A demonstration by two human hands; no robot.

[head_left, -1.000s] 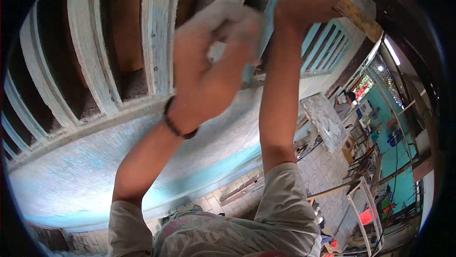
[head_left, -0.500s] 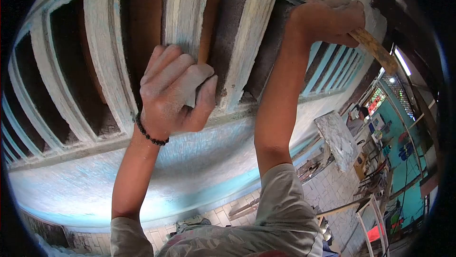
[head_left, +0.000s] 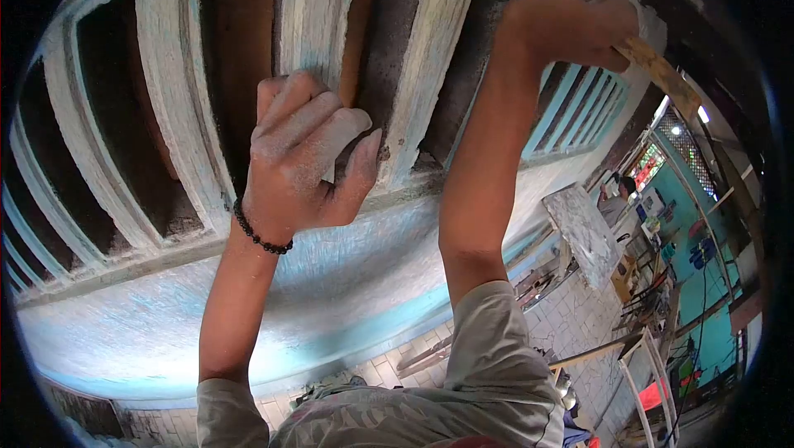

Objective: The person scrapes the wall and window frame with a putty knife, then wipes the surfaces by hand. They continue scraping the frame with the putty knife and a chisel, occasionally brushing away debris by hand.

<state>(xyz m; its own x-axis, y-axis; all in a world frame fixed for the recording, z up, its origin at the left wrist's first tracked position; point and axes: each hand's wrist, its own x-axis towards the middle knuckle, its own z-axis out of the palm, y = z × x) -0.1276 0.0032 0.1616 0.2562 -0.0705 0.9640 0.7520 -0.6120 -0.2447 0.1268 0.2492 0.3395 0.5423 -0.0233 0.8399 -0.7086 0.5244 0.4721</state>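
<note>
A row of worn, pale slats with traces of blue paint forms a grille across the wall. My left hand (head_left: 302,154), dusty and with a black bead bracelet (head_left: 260,233) at the wrist, is curled round the lower part of a wide slat (head_left: 317,14). Its thumb points up beside the folded fingers. Higher up, at the right end of the nearer slats, my right hand (head_left: 575,22) is closed on a worn wooden stick (head_left: 662,76). One end juts out to the right; whatever lies on the far side of that fist is hidden.
Below the grille runs a scuffed white and blue wall (head_left: 347,282). A mottled board (head_left: 583,233) stands to the right, near another person (head_left: 616,200). A wooden frame (head_left: 649,382) and assorted clutter lie over the tiled floor (head_left: 562,324).
The right hand and stick have shifted slightly up and to the right. My left hand keeps its hold on the slat, and the whole view has tilted a little.
</note>
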